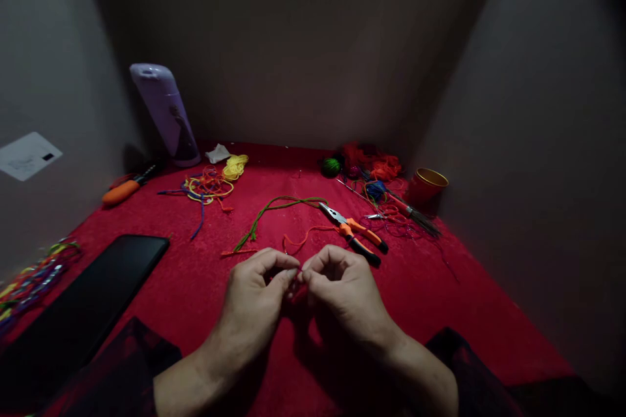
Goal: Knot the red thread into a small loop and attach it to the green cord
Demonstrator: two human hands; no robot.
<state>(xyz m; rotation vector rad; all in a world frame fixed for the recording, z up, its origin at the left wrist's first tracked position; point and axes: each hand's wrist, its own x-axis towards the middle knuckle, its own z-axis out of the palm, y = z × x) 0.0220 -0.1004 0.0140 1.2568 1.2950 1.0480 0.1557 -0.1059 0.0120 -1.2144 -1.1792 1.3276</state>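
Note:
My left hand (259, 300) and my right hand (345, 293) meet fingertip to fingertip, low in the middle of the head view. Each is closed in a pinch. Between the fingertips shows a bit of thin pinkish thread (300, 268); most of it is hidden by the fingers. Just beyond the hands a red cord (306, 234) curves over the red cloth. Behind it lies a green cord (267, 206). Pliers with orange and black handles (349, 225) rest beyond my right hand.
A black phone (92, 300) and colourful threads (34, 283) lie at left. Farther back are a purple bottle (163, 114), an orange-handled tool (120, 193) and yellow yarn (235, 167). Back right hold tangled yarn (386, 167), a brush (423, 221) and a red cup (425, 189).

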